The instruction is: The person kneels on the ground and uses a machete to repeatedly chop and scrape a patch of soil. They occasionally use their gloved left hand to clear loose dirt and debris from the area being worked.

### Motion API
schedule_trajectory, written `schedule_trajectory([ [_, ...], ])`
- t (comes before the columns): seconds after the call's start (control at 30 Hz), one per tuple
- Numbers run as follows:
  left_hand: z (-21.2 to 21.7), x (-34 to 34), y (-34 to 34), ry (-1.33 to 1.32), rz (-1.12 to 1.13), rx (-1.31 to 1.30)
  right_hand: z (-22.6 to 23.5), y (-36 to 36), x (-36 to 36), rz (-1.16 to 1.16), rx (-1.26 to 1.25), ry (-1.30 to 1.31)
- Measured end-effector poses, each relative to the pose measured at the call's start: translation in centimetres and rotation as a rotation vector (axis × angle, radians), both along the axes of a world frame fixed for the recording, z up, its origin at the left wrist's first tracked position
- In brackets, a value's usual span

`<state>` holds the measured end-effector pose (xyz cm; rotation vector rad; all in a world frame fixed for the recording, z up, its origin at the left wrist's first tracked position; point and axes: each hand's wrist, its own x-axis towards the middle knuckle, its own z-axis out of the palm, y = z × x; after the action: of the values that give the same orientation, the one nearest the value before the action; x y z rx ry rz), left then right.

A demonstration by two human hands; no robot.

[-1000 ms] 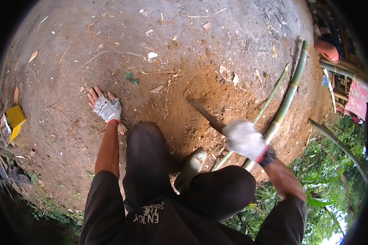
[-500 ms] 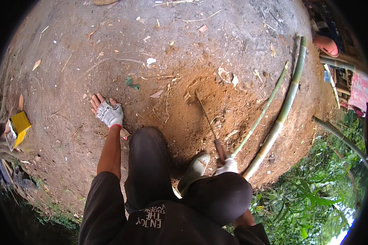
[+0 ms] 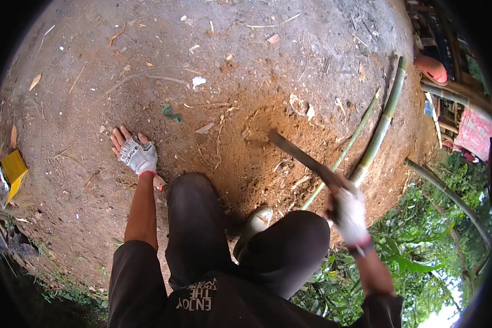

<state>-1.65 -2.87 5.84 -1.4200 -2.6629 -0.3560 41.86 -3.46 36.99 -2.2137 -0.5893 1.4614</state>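
Note:
My left hand (image 3: 135,151), in a grey-white fingerless glove with a red cuff, is planted on the bare ground left of my knee, its fingers spread. In my right hand (image 3: 348,215), gloved in white, is the handle of a machete (image 3: 302,155). Its dark blade slants up and left over a patch of loosened, orange-brown soil (image 3: 257,117). The hand is lifted beside my right knee and a little smeared by motion. Just beyond it lie a thin green bamboo pole (image 3: 341,156) and a thicker bamboo pole (image 3: 378,136).
A yellow box (image 3: 12,170) stands at the far left. Another bamboo pole (image 3: 448,191) reaches over green plants (image 3: 415,246) on the right. A red-orange rounded object (image 3: 432,69) and a pink cloth (image 3: 474,131) are at the upper right. My shoe (image 3: 259,217) rests between my knees.
My right hand has come up and to the right from behind my knee, raising the machete with its blade turned. My left hand stays on the ground.

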Motion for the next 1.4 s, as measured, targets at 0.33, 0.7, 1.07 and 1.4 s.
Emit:
schedule_trajectory([
  [0.33, 0.8, 1.8, -1.1, -0.001, -0.044, 0.065, -15.0, -9.3, 14.4, -0.083, 0.140, 0.273],
  [0.7, 9.8, -2.6, -7.0, -0.012, 0.034, -0.032, 4.9, -9.9, -6.7, 1.010, -0.232, -0.788],
  [1.07, 5.5, -1.5, -6.1, -0.001, 0.000, 0.008, 20.5, -8.1, -2.5, 0.387, 0.109, -0.480],
  [1.4, -1.5, 3.8, -1.0, -0.045, -0.022, -0.001, -3.2, 3.0, 2.3, 0.885, 0.319, -0.779],
])
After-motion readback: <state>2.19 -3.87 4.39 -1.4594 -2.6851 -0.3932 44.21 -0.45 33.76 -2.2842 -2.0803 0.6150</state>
